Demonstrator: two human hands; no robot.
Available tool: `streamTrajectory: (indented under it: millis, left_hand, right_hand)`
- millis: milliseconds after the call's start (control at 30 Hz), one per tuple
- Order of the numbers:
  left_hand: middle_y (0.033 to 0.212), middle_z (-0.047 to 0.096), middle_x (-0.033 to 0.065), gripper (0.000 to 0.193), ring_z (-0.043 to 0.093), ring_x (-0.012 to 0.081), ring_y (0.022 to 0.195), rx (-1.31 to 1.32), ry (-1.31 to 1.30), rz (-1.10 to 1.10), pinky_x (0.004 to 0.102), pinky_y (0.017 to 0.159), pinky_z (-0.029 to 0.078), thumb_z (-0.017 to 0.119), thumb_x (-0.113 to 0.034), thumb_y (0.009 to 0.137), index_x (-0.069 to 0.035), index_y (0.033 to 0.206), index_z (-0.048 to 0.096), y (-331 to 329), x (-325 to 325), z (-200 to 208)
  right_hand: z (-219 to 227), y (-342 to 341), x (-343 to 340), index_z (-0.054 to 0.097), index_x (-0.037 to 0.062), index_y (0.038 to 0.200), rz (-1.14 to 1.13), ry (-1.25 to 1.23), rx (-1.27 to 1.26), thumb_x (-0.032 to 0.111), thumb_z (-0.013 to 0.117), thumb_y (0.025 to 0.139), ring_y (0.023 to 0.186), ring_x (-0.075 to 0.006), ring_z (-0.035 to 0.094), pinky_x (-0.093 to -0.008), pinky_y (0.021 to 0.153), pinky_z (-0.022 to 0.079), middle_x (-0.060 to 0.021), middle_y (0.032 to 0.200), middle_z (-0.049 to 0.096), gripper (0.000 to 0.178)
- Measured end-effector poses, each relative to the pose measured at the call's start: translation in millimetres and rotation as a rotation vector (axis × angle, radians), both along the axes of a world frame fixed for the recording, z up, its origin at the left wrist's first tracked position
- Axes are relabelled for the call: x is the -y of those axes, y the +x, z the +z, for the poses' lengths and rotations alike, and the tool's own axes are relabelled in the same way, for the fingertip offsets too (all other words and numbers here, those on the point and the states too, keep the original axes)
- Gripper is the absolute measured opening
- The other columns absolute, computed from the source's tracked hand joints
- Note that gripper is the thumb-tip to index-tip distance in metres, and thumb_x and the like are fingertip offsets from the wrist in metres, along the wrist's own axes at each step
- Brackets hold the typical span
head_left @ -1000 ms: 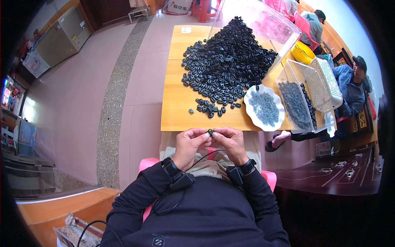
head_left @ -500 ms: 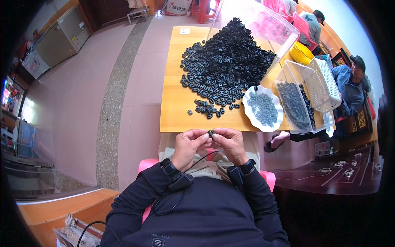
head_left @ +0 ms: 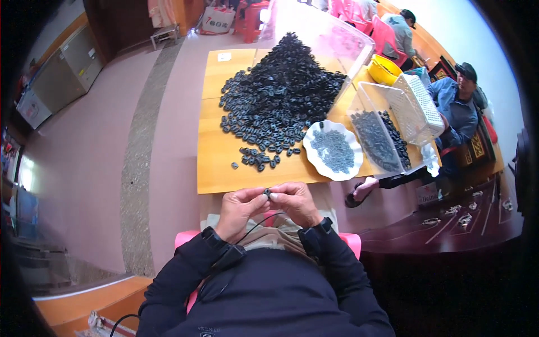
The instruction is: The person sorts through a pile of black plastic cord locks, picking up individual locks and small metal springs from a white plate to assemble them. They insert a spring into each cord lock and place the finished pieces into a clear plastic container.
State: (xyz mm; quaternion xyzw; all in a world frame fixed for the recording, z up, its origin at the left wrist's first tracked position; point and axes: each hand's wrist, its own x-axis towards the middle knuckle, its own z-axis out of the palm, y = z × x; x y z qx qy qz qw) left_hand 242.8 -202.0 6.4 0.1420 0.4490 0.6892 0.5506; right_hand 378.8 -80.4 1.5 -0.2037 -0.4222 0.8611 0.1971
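Observation:
Over my lap, just off the table's near edge, my left hand and my right hand meet fingertip to fingertip. Between them they pinch one small black oval plastic piece, with thumbs and forefingers closed on it. Its details are mostly covered by the fingers. Beyond my hands, a big heap of similar black pieces covers much of the wooden table. A white scalloped plate holding many small greyish parts sits to the right of the loose pieces.
A clear plastic bin with more black pieces stands right of the plate, beside a white perforated basket. Behind are a yellow basin and a large clear tub. A person in a cap sits at the right.
My view has shifted, so the table and hands appear farther left, and the table lower. Both hands keep their pinch on the black piece.

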Motion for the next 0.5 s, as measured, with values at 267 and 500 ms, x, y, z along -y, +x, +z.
streamTrajectory:
  millis: [267,500]
  left_hand:
    - [0.087,0.069,0.0076,0.016,0.065,0.0120,0.073,-0.125,0.011,-0.008,0.0245,0.070,0.056,0.064,-0.002,0.088,0.003,0.103,0.066,8.0,-5.7,0.6]
    - [0.089,0.068,0.0083,0.017,0.067,0.0131,0.076,-0.041,0.007,-0.063,0.0249,0.071,0.057,0.064,-0.002,0.087,0.003,0.103,0.065,6.1,-5.4,4.0]
  right_hand:
    - [5.8,6.8,-7.1,0.066,-0.0038,0.099,0.024,0.034,0.033,0.002,0.064,0.085,0.082,-0.0188,0.068,-0.0326,0.077,0.056,-0.0118,0.092,0.069,0.015]
    - [1.5,7.4,-8.1,0.065,-0.0019,0.100,0.019,0.097,0.001,0.004,0.063,0.088,0.079,-0.0142,0.066,-0.0280,0.072,0.055,-0.0100,0.092,0.069,0.014]
